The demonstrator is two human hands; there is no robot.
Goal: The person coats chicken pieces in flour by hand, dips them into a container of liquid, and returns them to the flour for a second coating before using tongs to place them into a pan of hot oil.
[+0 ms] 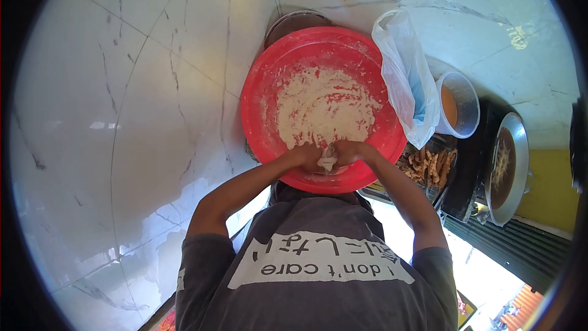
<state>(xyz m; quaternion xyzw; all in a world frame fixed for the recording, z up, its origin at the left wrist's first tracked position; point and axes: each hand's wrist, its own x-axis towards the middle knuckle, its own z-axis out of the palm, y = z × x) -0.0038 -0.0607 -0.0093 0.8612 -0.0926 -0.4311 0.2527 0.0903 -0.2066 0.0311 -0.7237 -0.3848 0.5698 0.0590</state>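
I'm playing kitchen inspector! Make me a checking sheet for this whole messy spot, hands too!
Surface: what the red round plastic basin stands on is mostly hidden.
Job's things: pale powder spread inside the basin; a small pale doughy piece near its lower edge.
Clutter: white see-through plastic bag, something blue inside, close beside the basin; clear plastic tub holding orange liquid; brown crinkly strips in a pile.
Hands: left hand and right hand together on the doughy piece, over the basin.
Cables: nothing seen.
Surroundings: white grey-veined tiles; round metal pan with brown liquid, at the right.
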